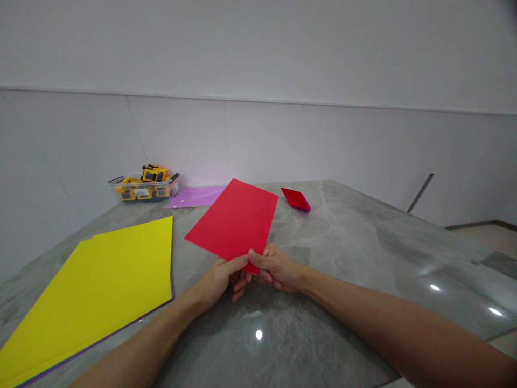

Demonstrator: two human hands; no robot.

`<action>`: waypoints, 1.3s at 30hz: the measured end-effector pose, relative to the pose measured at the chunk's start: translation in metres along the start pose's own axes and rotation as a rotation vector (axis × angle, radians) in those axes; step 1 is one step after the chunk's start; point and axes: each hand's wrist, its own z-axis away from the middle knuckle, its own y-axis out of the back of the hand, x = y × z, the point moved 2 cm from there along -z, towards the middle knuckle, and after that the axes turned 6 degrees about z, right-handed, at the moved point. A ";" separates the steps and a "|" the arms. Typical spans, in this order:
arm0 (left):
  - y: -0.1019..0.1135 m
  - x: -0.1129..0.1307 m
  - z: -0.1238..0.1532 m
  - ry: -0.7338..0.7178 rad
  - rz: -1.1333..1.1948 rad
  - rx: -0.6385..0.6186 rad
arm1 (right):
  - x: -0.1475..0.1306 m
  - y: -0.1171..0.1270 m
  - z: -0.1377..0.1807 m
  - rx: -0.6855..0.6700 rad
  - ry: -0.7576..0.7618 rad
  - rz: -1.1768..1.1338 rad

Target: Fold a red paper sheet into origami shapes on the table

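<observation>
A red sheet of paper (238, 218) is held up at a tilt over the middle of the table. My left hand (226, 277) pinches its near edge, thumb on top and fingers underneath. Right beside it, my right hand (278, 268) grips the near right corner the same way, and the two thumbs almost meet. Both hands' fingertips are partly hidden beneath the sheet. To the left lies a stack of large sheets with yellow paper (113, 280) on top and darker edges showing below.
The grey marble-patterned table (343, 237) stands against a white wall (266, 134). At the back left sits a clear plastic box (149, 191) with yellow toy vehicles (155, 173), next to a purple sheet (194, 196). A small red folded piece (296, 199) lies at the back right.
</observation>
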 end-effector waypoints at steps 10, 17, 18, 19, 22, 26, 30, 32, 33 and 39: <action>0.001 -0.002 -0.002 -0.012 0.031 0.016 | 0.003 0.002 0.000 0.015 0.008 0.036; 0.001 -0.004 -0.004 -0.021 0.029 0.039 | 0.004 0.001 -0.001 0.027 -0.007 0.047; 0.001 -0.004 -0.004 -0.016 0.017 0.047 | 0.004 0.001 -0.001 0.023 -0.007 0.042; 0.000 -0.004 -0.004 -0.011 0.002 0.057 | 0.004 0.001 -0.001 0.018 -0.007 0.038; -0.001 -0.002 -0.004 -0.008 -0.046 0.087 | 0.004 0.001 -0.001 0.011 0.000 0.034; -0.002 0.001 -0.002 -0.014 -0.095 0.085 | 0.005 0.003 0.000 -0.002 -0.003 0.046; -0.001 0.000 -0.002 -0.031 -0.096 0.066 | 0.006 0.004 0.001 0.005 -0.008 0.084; -0.001 -0.001 -0.001 -0.029 -0.101 0.068 | 0.005 0.004 0.002 -0.001 0.000 0.080; -0.001 0.000 -0.001 -0.028 -0.110 0.072 | 0.005 0.003 0.002 -0.008 -0.001 0.077; -0.004 0.009 0.003 -0.028 -0.117 0.044 | 0.002 0.002 0.001 -0.010 -0.001 0.043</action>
